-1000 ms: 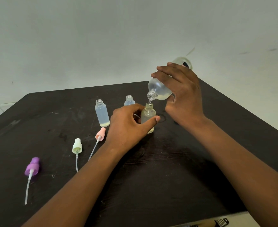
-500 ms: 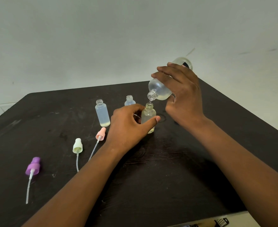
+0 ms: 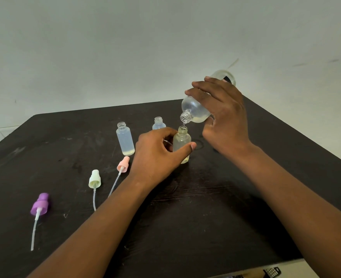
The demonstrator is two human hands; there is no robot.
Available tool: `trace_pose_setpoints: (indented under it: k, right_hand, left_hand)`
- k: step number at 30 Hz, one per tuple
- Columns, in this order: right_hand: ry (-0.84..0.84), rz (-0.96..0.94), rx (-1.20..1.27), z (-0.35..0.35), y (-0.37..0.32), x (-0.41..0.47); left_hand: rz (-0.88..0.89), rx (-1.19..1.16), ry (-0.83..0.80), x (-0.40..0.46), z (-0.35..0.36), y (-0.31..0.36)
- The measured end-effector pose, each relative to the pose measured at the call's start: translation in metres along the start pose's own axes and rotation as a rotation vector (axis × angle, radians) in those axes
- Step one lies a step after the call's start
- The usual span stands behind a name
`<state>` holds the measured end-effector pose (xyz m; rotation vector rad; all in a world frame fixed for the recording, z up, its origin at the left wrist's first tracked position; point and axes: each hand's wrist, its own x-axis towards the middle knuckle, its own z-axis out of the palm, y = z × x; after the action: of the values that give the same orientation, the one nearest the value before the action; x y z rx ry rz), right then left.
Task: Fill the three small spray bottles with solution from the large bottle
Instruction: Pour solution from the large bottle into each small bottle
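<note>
Left hand [image 3: 157, 155]: palm down, low over the surface [image 3: 185, 217], fingers curled and thumb stretched forward, pinching a small bottle [image 3: 182, 142] between them. Left forearm: bare, running from the lower left edge up to the wrist.

Right hand [image 3: 224, 115]: raised higher, back toward the camera, fingers [image 3: 201, 91] spread across a large bottle [image 3: 194, 111], gripping it at a downward tilt. Right forearm: bare, entering from the lower right, wrist bent upward.

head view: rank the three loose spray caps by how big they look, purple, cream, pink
1. purple spray cap, though it lies nearest the camera, so this is unsure.
2 and 3. cream spray cap and pink spray cap look too alike to rank.
</note>
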<state>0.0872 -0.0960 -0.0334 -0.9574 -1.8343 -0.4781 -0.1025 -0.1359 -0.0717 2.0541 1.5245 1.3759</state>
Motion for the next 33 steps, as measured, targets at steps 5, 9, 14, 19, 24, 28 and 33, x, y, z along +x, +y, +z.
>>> trace_pose_setpoints:
  k: [5, 9, 14, 19, 24, 28, 33]
  right_hand:
    - [-0.006, 0.003, -0.004, -0.0008, -0.0009, 0.0007]
    - [0.003, 0.005, -0.005, -0.0005, -0.001, 0.0003]
    - [0.008, -0.002, -0.009, 0.0006, 0.0003, 0.0002]
    - [0.012, 0.0, -0.005, 0.0006, 0.0008, 0.0006]
    - [-0.001, 0.006, -0.01, 0.0005, 0.001, 0.0004]
    - [0.003, 0.008, -0.006, 0.0011, 0.0007, 0.0003]
    - [0.004, -0.004, -0.005, 0.0019, 0.0016, -0.0002]
  left_hand:
    - [0.006, 0.003, 0.001, 0.0, -0.0006, 0.0003]
    - [0.001, 0.0, -0.001, -0.0001, -0.0004, 0.0006]
    - [0.003, 0.004, -0.003, 0.0007, -0.0005, 0.0002]
    - [0.0, 0.005, -0.008, 0.0012, -0.0002, 0.0018]
    - [0.007, 0.004, -0.013, 0.0007, -0.001, 0.002]
    - [0.007, 0.005, -0.012, 0.0008, -0.0012, 0.0014]
    - [0.0, 0.004, -0.018, 0.0006, -0.001, 0.0019]
